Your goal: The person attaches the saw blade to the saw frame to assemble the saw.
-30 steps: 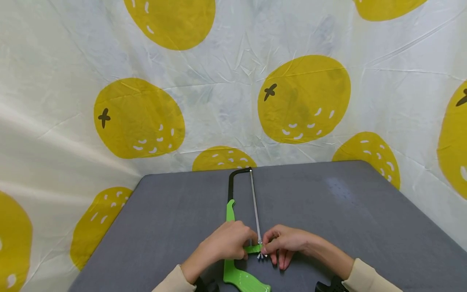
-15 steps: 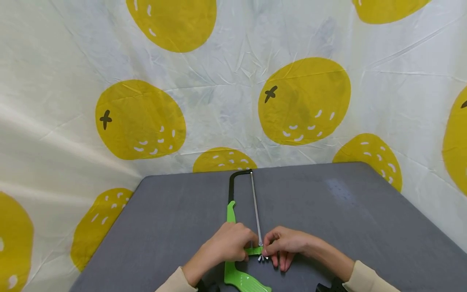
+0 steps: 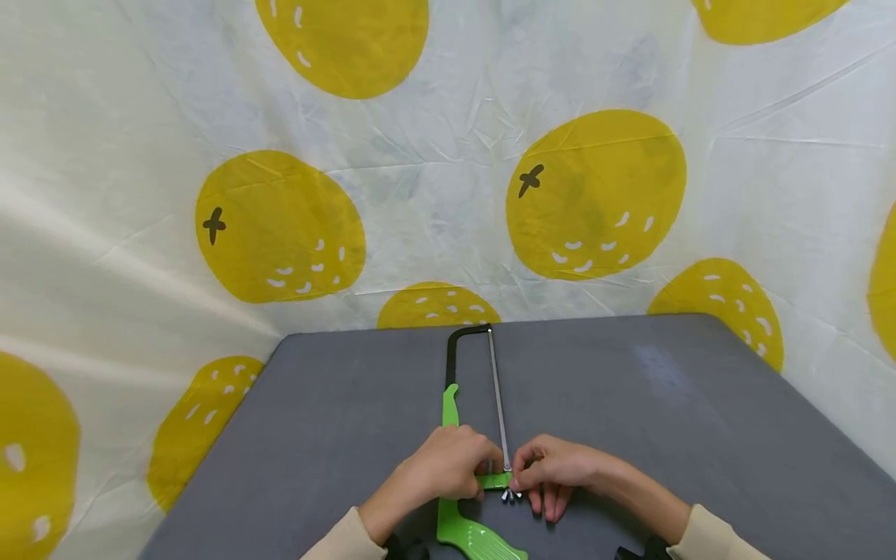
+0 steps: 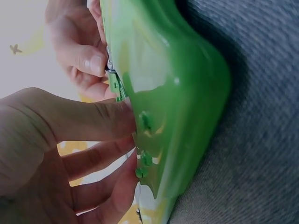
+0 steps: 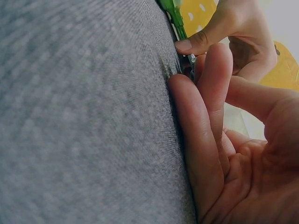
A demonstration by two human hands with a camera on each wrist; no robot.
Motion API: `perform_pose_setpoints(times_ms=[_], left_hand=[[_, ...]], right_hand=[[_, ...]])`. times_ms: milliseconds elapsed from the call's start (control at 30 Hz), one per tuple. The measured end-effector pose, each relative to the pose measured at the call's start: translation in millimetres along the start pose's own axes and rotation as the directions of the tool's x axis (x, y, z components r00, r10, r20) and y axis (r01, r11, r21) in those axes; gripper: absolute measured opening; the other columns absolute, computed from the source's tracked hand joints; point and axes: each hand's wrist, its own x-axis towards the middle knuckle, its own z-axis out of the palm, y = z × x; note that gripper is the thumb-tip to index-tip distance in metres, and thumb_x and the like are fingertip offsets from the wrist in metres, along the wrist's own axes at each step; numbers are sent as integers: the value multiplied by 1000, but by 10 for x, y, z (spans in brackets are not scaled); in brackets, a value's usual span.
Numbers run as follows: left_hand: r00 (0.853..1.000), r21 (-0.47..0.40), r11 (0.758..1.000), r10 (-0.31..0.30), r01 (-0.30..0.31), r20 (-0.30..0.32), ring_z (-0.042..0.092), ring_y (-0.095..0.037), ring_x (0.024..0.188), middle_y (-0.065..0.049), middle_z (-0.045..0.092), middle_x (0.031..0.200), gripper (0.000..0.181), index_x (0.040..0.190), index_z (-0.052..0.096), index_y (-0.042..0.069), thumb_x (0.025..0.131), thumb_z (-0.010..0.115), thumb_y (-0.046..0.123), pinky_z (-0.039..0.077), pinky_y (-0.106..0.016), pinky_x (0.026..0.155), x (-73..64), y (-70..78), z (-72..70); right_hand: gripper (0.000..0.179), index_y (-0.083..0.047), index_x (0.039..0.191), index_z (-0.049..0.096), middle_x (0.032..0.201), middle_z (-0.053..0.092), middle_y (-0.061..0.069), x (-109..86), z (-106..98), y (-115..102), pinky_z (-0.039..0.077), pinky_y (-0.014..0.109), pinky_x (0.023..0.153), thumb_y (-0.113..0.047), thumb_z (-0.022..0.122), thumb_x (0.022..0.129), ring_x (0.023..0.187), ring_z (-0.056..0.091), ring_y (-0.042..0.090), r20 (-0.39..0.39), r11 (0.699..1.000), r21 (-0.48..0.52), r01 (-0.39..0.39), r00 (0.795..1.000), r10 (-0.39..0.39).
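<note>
A hacksaw point(image 3: 481, 538) with a green handle lies on the grey surface, its black front frame point(image 3: 451, 358) pointing away from me. The thin silver blade point(image 3: 499, 397) runs along its right side, down to a short green arm point(image 3: 494, 481) with a metal wing nut point(image 3: 511, 495) below it. My left hand point(image 3: 453, 464) grips the green frame near that arm; the left wrist view has its thumb and fingertips against the green body point(image 4: 177, 70). My right hand point(image 3: 560, 467) pinches the arm's outer end by the blade's near end, lower fingers loosely extended. Its fingertips' exact contact is partly hidden.
The grey padded surface point(image 3: 350, 389) spreads around the saw on both sides. Behind it and at the sides hangs a white sheet point(image 3: 434, 225) with large yellow fruit prints. Dark wrist gear shows below both sleeves point(image 3: 714, 537).
The whole scene has slid slightly right in the head view. Both hands keep the same places on the hacksaw, with hardly any visible finger movement.
</note>
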Motion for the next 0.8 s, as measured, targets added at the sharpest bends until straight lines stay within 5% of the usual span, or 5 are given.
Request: perform_pose_setpoints(times_ms=[800], left_hand=[[997, -61, 997, -40, 44, 63, 53, 3, 64, 19, 64, 75, 33, 98, 77, 38, 72, 95, 29, 43, -22, 55, -34, -106, -87]], right_hand=[[15, -5, 94, 66, 64, 68, 1, 45, 8, -82, 53, 23, 44, -20, 70, 96, 45, 63, 4, -3, 1000, 3, -15, 1000, 15]])
